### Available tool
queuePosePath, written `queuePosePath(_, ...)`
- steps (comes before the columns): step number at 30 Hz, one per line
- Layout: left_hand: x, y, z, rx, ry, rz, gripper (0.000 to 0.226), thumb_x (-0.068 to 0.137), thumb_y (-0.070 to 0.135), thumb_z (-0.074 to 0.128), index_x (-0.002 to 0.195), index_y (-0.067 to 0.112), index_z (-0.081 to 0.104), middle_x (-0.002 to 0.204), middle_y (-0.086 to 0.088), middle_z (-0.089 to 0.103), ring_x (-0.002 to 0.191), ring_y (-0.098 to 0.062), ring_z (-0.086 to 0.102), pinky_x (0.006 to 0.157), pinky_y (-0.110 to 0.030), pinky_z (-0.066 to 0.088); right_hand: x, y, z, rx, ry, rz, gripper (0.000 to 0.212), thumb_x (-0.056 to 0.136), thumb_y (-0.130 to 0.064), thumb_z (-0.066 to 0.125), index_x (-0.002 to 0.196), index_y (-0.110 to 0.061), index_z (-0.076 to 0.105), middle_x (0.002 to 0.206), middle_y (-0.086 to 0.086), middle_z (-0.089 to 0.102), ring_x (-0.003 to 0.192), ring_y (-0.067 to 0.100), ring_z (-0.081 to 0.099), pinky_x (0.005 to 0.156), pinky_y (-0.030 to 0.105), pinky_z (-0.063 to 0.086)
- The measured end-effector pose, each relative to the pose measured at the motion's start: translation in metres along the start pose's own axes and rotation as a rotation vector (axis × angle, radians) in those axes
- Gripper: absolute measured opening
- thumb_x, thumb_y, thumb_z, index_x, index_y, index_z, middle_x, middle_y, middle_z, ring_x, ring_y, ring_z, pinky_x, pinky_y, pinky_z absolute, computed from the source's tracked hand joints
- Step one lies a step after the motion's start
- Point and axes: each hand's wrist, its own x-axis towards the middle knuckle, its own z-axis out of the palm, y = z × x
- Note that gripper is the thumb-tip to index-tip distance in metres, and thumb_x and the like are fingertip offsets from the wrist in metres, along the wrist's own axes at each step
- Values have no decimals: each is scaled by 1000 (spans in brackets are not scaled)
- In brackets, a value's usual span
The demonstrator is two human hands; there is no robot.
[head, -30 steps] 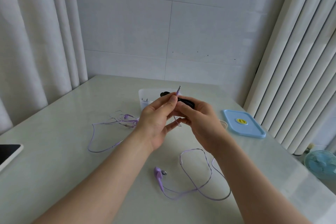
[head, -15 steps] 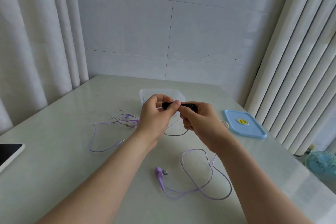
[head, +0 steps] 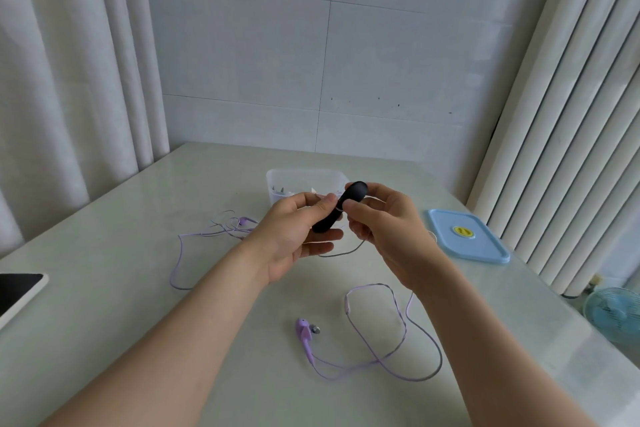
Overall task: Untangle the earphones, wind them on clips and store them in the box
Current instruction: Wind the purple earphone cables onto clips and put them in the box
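- A pale glossy table (head: 131,305) stood in a corner with a white tiled wall behind it and white curtains on both sides.
- Above the middle of the table, a black clip (head: 347,202) was held tilted, its rounded upper end pointing away and to the right.
- The left hand (head: 291,236) gripped the clip's lower part, thumb pressed on top and fingers reaching underneath, palm turned toward the right.
- The right hand (head: 388,236) pinched the clip's upper part between thumb tip and curled forefinger, with its other fingers loosely bent below.
- A thin cable crossed the clip where the two thumbs met, and a slack loop of it hung just under the hands.
- Both bare forearms reached in from the bottom edge, meeting at the clip.
- The cable ran down from the right hand to purple earphones (head: 394,350) lying in loose loops on the near table, one earbud at the left end.
- A second tangled purple set (head: 221,230) lay left of the hands.
- A clear box (head: 277,180) sat just behind the hands.
- Its blue lid (head: 481,250) lay flat to the right.
- A dark screen (head: 17,291) showed at the left edge.
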Motion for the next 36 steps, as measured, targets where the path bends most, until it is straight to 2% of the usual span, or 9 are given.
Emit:
queuePosePath(5,-4,3,-2,-2,-48,-58,44,95,41,73,127,10,69,122,-8,76,104,-31,77,102,-52,54,0,0,0,-7,7,-9,24,101,-7,64,124,-12,69,74,-1,67,71,17,53,75,36,44)
queuePosePath(8,-5,5,-2,-39,-61,-56,43,95,38,74,127,11,72,123,-8,76,106,-27,77,100,-52,55,0,0,0,-29,-8,-13,26,103,-7,62,127,-13,68,76,-1,66,75,18,53,75,35,44)
queuePosePath(14,-6,7,1,-77,-111,-37,27,101,32,66,117,14,79,100,-3,70,88,-18,69,90,-40,59,2,1,-1,-38,83,-34,34,102,-9,66,135,-15,64,83,3,73,68,14,56,73,32,48)
queuePosePath(18,-5,8,2,-117,-127,-8,33,102,31,64,125,9,74,119,-8,76,90,-18,72,83,-33,61,2,1,-1,-132,116,-94,20,102,-10,66,120,-14,74,80,-2,76,64,8,58,69,27,48)
queuePosePath(20,-5,9,1,-137,-111,13,33,102,30,63,124,7,73,117,-10,77,96,-20,75,82,-32,61,0,1,2,-251,141,-125,12,102,-17,67,106,-16,78,73,-3,75,60,5,59,63,22,48)
queuePosePath(25,-3,11,-2,-90,-10,44,31,101,33,64,117,7,74,111,-10,79,96,-20,77,82,-34,58,1,6,3,-570,235,-142,26,98,-37,70,77,-22,75,52,-6,57,46,5,42,47,15,32)
queuePosePath(28,0,10,0,-81,36,79,26,105,30,61,108,8,75,104,-9,79,93,-20,76,84,-35,59,-2,3,5,-643,124,-109,27,99,-28,67,75,-18,74,62,-2,68,44,3,43,46,14,33)
queuePosePath(32,4,9,-2,-21,190,138,25,104,33,62,103,10,73,88,-1,77,86,-18,74,70,-32,54,-10,-4,10,-647,-60,-82,20,98,-17,65,84,-12,79,70,1,74,40,2,47,46,11,34)
queuePosePath(36,8,-2,-6,220,347,269,26,99,36,68,110,12,68,96,0,76,93,-21,75,75,-41,62,-17,-11,15,-565,-171,-103,18,94,-14,71,80,-11,81,62,8,70,44,2,49,52,12,37)
